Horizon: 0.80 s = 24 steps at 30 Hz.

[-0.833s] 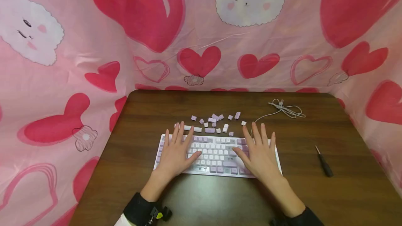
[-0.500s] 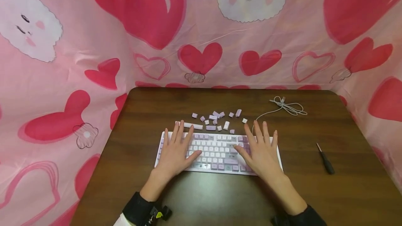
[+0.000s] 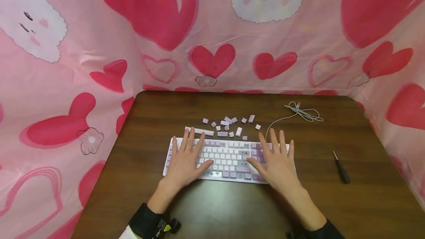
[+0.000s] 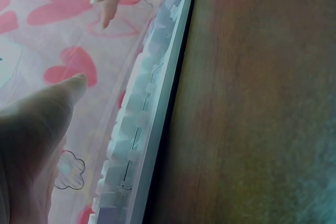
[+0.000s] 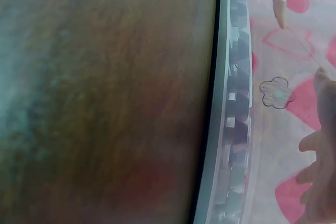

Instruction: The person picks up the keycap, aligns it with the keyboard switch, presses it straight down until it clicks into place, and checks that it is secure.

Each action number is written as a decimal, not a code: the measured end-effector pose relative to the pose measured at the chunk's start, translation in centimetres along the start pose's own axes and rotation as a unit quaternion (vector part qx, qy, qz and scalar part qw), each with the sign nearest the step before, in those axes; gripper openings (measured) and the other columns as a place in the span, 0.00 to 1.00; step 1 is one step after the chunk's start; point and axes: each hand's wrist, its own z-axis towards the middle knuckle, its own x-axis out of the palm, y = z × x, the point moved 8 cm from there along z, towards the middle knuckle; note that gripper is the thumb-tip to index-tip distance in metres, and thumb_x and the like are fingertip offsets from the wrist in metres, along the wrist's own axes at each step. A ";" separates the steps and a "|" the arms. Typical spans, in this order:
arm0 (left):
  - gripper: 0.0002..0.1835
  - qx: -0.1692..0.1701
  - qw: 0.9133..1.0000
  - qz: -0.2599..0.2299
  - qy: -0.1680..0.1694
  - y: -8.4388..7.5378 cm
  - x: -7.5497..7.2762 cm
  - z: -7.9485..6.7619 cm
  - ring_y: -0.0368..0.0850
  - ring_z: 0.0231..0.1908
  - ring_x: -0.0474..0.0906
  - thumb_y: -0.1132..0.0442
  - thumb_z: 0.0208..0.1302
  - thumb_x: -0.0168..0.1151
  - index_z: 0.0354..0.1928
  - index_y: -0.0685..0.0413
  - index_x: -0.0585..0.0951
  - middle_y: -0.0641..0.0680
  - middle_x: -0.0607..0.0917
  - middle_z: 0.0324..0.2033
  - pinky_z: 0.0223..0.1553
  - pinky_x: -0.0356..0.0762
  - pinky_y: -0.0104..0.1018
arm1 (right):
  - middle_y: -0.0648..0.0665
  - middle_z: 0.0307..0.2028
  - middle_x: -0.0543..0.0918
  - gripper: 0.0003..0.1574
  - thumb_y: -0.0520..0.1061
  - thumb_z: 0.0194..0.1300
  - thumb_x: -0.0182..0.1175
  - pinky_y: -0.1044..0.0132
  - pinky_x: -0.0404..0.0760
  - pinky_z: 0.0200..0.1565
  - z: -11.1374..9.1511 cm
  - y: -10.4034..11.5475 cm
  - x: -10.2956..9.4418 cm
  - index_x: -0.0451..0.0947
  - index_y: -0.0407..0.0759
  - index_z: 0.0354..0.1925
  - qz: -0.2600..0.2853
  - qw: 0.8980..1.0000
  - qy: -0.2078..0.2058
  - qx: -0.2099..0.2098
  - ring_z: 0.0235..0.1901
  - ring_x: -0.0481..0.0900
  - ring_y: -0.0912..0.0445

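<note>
A white keyboard with white and lilac keycaps lies on the table. My left hand is spread palm down over its left part, fingers pointing to the far edge. Over the right part, my right hand is spread in the same way. Neither hand grips anything. In the left wrist view the thumb stands above the row of keys. From the right wrist, the right hand also shows raised above the keys. The near row has a bare strip without a keycap. Both palms hide the keys under them.
Several loose lilac and white keycaps lie beyond the keyboard, with a long white spacebar keycap by the left fingertips. A bundled white cable lies at the back right. A black-handled screwdriver rests on the right. Printed cloth surrounds the table.
The head view has shifted slightly, so the table and keyboard sit a little higher in it. Both hands keep their spread pose over the keyboard.
</note>
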 end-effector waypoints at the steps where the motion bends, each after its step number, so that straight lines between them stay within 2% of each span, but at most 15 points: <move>1: 0.51 0.000 1.000 -0.002 0.000 0.0 0.0 0.0 0.60 0.82 0.38 0.28 0.67 0.55 0.83 0.45 0.55 0.63 0.50 0.82 0.74 0.35 0.73 | 0.29 0.80 0.50 0.60 0.78 0.67 0.56 0.26 0.34 0.72 0.0 0.0 -0.1 0.56 0.45 0.81 -0.002 1.000 -0.003 -0.001 0.79 0.40 0.29; 8: 0.52 -0.004 1.000 0.005 0.014 0.1 0.3 0.0 0.59 0.82 0.35 0.26 0.67 0.54 0.84 0.44 0.53 0.62 0.48 0.82 0.74 0.32 0.73 | 0.28 0.80 0.51 0.59 0.77 0.67 0.56 0.28 0.30 0.73 -0.1 -0.1 0.0 0.57 0.45 0.81 -0.003 1.000 0.003 -0.005 0.80 0.37 0.31; 17: 0.52 -0.005 1.000 0.004 0.020 0.2 0.2 0.2 0.59 0.82 0.33 0.25 0.67 0.52 0.84 0.43 0.52 0.61 0.45 0.82 0.73 0.28 0.74 | 0.28 0.81 0.47 0.64 0.80 0.65 0.56 0.28 0.29 0.72 0.0 0.1 -0.1 0.53 0.46 0.82 -0.015 1.000 0.014 -0.005 0.80 0.35 0.30; 24: 0.52 -0.006 1.000 0.001 0.020 0.1 0.2 0.1 0.59 0.82 0.34 0.26 0.66 0.54 0.84 0.43 0.53 0.61 0.45 0.83 0.73 0.30 0.74 | 0.28 0.80 0.49 0.64 0.80 0.64 0.58 0.25 0.34 0.72 0.0 0.3 0.1 0.55 0.45 0.82 -0.020 1.000 0.020 -0.003 0.79 0.39 0.28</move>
